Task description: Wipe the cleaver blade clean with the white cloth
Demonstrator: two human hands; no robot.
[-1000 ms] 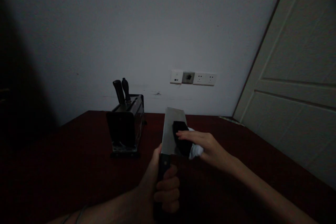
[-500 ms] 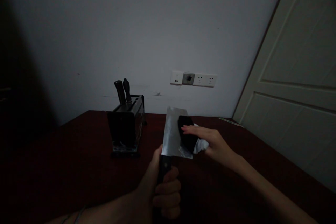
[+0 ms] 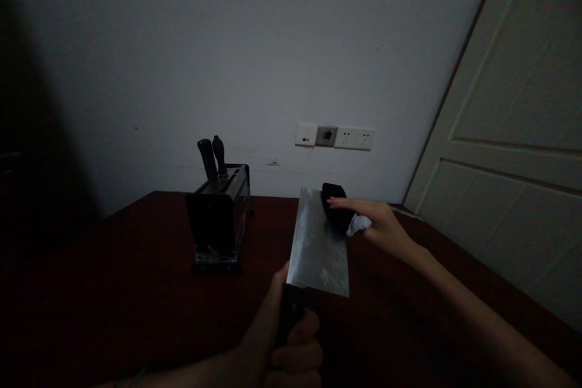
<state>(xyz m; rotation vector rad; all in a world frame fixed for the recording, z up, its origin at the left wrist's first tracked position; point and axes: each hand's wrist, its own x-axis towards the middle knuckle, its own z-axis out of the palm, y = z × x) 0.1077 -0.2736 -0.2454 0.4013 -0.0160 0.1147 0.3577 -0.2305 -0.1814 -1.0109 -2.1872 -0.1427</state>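
A cleaver (image 3: 318, 248) with a broad, streaked metal blade points away from me, raised in front of the dark red table. My left hand (image 3: 295, 345) is wrapped around its black handle. Against the blade's far right part lies a black cloth (image 3: 339, 209) with a white part (image 3: 359, 224) showing at its lower right. My right hand (image 3: 375, 218) grips this cloth, fingers stretched over the top of it and thumb hidden underneath. To the left of the cleaver stands a knife block (image 3: 218, 212) with two black handles (image 3: 213, 157) sticking up out of it.
The dark red table (image 3: 150, 309) reaches back to a pale wall (image 3: 254, 60). Sockets and a switch plate (image 3: 335, 136) are set in the wall. A panelled white door (image 3: 504, 151) is on the right. The light is dim.
My right hand has slid the cloth toward the blade's far end, uncovering more of the near part. The cleaver has shifted slightly right and nearer to me. The knife block has not moved.
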